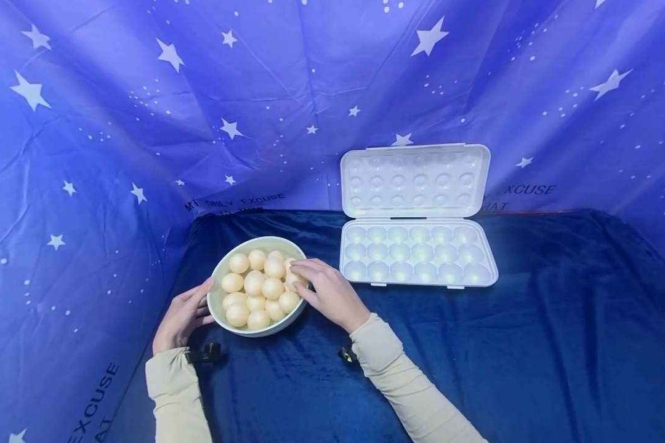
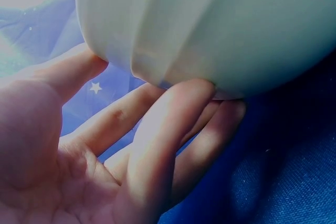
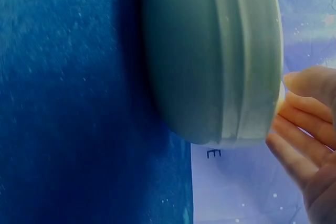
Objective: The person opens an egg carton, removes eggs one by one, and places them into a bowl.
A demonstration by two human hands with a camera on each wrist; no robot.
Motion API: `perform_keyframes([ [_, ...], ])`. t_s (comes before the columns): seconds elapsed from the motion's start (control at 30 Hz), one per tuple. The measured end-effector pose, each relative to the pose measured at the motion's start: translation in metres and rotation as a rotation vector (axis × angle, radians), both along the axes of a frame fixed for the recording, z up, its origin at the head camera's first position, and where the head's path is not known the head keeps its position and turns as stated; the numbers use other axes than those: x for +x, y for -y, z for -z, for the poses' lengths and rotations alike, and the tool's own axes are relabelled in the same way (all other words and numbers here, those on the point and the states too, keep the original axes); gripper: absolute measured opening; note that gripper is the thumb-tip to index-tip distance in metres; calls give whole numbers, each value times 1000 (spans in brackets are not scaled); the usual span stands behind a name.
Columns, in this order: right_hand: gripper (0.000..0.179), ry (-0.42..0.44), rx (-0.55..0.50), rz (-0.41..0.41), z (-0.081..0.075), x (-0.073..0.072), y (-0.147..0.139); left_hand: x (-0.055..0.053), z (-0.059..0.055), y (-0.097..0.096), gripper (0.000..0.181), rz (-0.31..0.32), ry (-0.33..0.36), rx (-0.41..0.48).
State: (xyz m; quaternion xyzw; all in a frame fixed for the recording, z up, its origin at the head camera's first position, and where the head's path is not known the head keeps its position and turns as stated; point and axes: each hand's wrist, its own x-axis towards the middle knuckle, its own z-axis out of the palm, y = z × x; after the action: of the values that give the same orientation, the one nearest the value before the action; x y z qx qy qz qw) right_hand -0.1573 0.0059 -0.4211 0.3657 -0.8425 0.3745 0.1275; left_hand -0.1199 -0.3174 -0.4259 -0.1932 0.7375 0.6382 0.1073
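Note:
A pale green bowl (image 1: 217, 301) on the table is piled with cream-coloured eggs (image 1: 253, 283). At its left side my left hand (image 1: 180, 317) holds it, thumb by the rim and bent fingers (image 2: 194, 98) against the lower wall, as the left wrist view shows. My right hand (image 1: 332, 292) reaches over the right rim, its thumb and fingers about an egg (image 1: 293, 280) at that edge. In the right wrist view the bowl's wall (image 3: 210, 61) hides most of that egg.
A white egg box (image 1: 420, 284) lies behind and right of the bowl, lid (image 1: 415, 209) raised, its several rows of cups bare. Dark blue velvet cloth (image 1: 532, 344) covers the table. A blue star-printed curtain (image 1: 288, 80) hangs behind and at the sides.

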Motion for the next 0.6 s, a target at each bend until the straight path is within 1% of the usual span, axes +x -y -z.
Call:
perform_keyframes([
  [0.27,28,-26,-18,36,-4,-3,-6,1,-1,-1,74,6,-6,-6],
  [0.6,26,-49,-20,43,-6,-3,-8,1,0,-1,74,-1,2,-15],
])
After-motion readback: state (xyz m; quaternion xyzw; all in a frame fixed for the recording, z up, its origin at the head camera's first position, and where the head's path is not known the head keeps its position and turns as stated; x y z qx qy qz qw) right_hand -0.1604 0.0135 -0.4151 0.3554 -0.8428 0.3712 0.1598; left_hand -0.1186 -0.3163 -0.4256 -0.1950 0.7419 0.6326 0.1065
